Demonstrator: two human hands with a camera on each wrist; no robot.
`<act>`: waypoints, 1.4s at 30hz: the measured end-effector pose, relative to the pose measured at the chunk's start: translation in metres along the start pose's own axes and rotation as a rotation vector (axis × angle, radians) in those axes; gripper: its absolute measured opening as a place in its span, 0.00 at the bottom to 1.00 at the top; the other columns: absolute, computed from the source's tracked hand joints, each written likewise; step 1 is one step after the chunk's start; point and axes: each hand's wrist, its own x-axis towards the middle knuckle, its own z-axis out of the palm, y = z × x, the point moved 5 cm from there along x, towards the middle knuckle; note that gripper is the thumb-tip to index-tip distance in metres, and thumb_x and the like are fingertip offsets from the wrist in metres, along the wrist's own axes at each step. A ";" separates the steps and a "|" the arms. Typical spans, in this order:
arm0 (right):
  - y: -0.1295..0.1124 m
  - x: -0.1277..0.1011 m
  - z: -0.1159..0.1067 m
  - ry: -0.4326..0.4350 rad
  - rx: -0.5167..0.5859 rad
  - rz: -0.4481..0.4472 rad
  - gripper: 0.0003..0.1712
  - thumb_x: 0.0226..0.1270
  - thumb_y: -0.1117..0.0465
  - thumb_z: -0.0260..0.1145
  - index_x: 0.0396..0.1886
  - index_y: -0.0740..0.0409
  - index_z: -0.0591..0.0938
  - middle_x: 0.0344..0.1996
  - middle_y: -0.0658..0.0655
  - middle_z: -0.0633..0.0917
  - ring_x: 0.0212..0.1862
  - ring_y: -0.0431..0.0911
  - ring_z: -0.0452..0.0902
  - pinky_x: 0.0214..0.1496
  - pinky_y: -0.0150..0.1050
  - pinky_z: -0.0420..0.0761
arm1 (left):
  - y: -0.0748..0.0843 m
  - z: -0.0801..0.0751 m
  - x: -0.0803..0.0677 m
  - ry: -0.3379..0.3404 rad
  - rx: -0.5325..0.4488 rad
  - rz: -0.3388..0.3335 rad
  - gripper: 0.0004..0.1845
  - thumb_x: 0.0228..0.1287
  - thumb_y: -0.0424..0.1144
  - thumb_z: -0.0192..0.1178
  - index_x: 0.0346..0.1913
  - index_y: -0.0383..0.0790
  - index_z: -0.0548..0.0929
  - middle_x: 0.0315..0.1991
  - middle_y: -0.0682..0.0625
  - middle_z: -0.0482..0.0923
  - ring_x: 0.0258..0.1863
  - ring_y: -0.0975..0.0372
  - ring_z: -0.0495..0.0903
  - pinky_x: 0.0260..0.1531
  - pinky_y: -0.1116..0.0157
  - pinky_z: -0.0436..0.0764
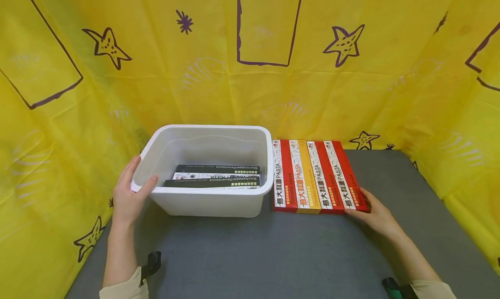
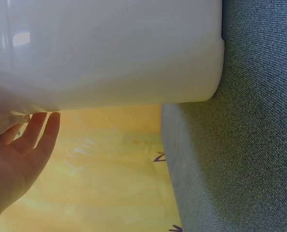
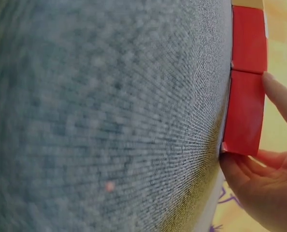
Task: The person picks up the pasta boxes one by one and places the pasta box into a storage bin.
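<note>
Lying lengthwise away from the right hand (image 1: 376, 216), which pinches its near end, rightmost red cardboard pasta box (image 1: 349, 177) on grey tabletop (image 1: 273, 255); left hand (image 1: 129, 195) clasping white plastic tub (image 1: 211, 203) rim.

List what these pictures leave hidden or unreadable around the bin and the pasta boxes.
- Head view: the white bin's front wall hides part of the black boxes; their count is unclear.
- Left wrist view: the bin fills the frame; most of the left hand is cut off.
- Right wrist view: only red box ends show; the table is blurred.
</note>
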 end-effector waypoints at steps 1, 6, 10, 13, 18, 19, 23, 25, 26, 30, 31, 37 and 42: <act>0.000 0.000 0.000 0.001 -0.003 -0.002 0.59 0.60 0.45 0.70 0.74 0.72 0.48 0.68 0.78 0.58 0.65 0.71 0.55 0.60 0.69 0.57 | 0.000 0.000 0.000 0.002 -0.003 0.002 0.34 0.59 0.37 0.64 0.71 0.46 0.70 0.71 0.49 0.65 0.67 0.52 0.64 0.61 0.62 0.62; 0.000 0.000 0.000 0.000 -0.012 -0.015 0.58 0.60 0.46 0.70 0.74 0.72 0.48 0.67 0.78 0.59 0.65 0.71 0.56 0.60 0.69 0.58 | 0.001 0.000 -0.001 0.012 -0.007 -0.006 0.33 0.60 0.38 0.64 0.70 0.47 0.71 0.71 0.51 0.65 0.67 0.54 0.64 0.62 0.62 0.62; 0.000 0.000 0.001 -0.011 -0.023 -0.031 0.58 0.60 0.48 0.70 0.74 0.73 0.48 0.67 0.79 0.58 0.64 0.71 0.56 0.59 0.70 0.59 | 0.001 0.000 -0.002 0.016 -0.005 -0.023 0.33 0.60 0.39 0.64 0.70 0.48 0.71 0.70 0.52 0.65 0.67 0.55 0.65 0.61 0.62 0.63; -0.001 0.000 0.000 -0.015 -0.041 -0.034 0.58 0.61 0.47 0.70 0.74 0.74 0.47 0.67 0.79 0.58 0.65 0.71 0.56 0.59 0.70 0.59 | 0.001 0.000 -0.002 0.017 -0.005 -0.029 0.33 0.60 0.39 0.63 0.70 0.49 0.71 0.70 0.53 0.65 0.66 0.54 0.65 0.60 0.62 0.63; -0.003 -0.002 -0.001 -0.009 -0.051 -0.031 0.57 0.61 0.47 0.69 0.73 0.75 0.49 0.67 0.81 0.57 0.66 0.73 0.54 0.60 0.70 0.57 | 0.000 0.001 -0.001 0.019 -0.002 -0.026 0.33 0.60 0.39 0.64 0.70 0.50 0.71 0.70 0.53 0.66 0.65 0.54 0.66 0.59 0.61 0.64; -0.003 -0.001 -0.002 -0.007 -0.049 -0.033 0.57 0.61 0.47 0.69 0.73 0.75 0.49 0.67 0.81 0.57 0.66 0.73 0.54 0.60 0.70 0.57 | 0.000 0.001 -0.001 0.019 -0.001 -0.026 0.33 0.60 0.39 0.64 0.70 0.50 0.71 0.70 0.53 0.66 0.65 0.54 0.66 0.59 0.61 0.64; -0.004 -0.001 -0.002 0.010 -0.066 -0.041 0.57 0.60 0.47 0.70 0.73 0.76 0.50 0.66 0.81 0.59 0.65 0.73 0.55 0.60 0.69 0.58 | -0.001 0.001 -0.002 0.024 -0.002 -0.028 0.32 0.61 0.39 0.63 0.70 0.51 0.71 0.70 0.53 0.66 0.64 0.54 0.67 0.58 0.62 0.65; -0.004 0.000 -0.002 0.018 -0.085 -0.037 0.57 0.60 0.46 0.70 0.72 0.76 0.51 0.66 0.81 0.59 0.65 0.73 0.56 0.60 0.69 0.59 | -0.001 0.001 -0.002 0.027 -0.003 -0.030 0.32 0.61 0.39 0.63 0.70 0.51 0.71 0.70 0.53 0.67 0.63 0.54 0.67 0.57 0.63 0.65; -0.004 -0.001 -0.002 0.024 -0.097 -0.035 0.57 0.60 0.45 0.70 0.72 0.77 0.52 0.66 0.81 0.60 0.65 0.73 0.57 0.60 0.68 0.59 | -0.001 0.001 -0.002 0.029 -0.003 -0.029 0.32 0.61 0.39 0.63 0.70 0.50 0.71 0.70 0.53 0.67 0.63 0.54 0.67 0.57 0.64 0.65; -0.005 -0.002 -0.003 0.047 -0.144 -0.030 0.56 0.59 0.44 0.70 0.71 0.77 0.54 0.65 0.80 0.62 0.63 0.72 0.59 0.59 0.68 0.62 | -0.001 0.001 -0.002 0.029 -0.003 -0.033 0.32 0.61 0.39 0.63 0.70 0.50 0.71 0.70 0.53 0.67 0.64 0.54 0.67 0.57 0.64 0.65; -0.006 -0.002 -0.003 0.053 -0.157 -0.033 0.56 0.59 0.44 0.70 0.71 0.78 0.55 0.64 0.81 0.63 0.63 0.73 0.60 0.58 0.68 0.63 | -0.001 0.001 -0.002 0.029 -0.005 -0.033 0.32 0.61 0.39 0.63 0.70 0.50 0.71 0.70 0.54 0.67 0.64 0.55 0.67 0.57 0.64 0.65; -0.010 -0.004 -0.005 0.093 -0.226 -0.049 0.53 0.59 0.45 0.70 0.68 0.80 0.59 0.61 0.82 0.67 0.60 0.73 0.64 0.56 0.68 0.65 | -0.002 0.001 -0.003 0.030 -0.024 -0.037 0.31 0.61 0.38 0.62 0.69 0.50 0.72 0.69 0.54 0.67 0.62 0.55 0.68 0.56 0.65 0.66; -0.009 -0.004 -0.008 0.107 -0.251 -0.031 0.52 0.58 0.45 0.70 0.67 0.80 0.61 0.60 0.81 0.68 0.59 0.73 0.65 0.55 0.67 0.66 | -0.001 0.000 -0.003 0.040 -0.024 -0.020 0.31 0.61 0.37 0.62 0.69 0.49 0.72 0.69 0.52 0.68 0.61 0.56 0.69 0.54 0.67 0.67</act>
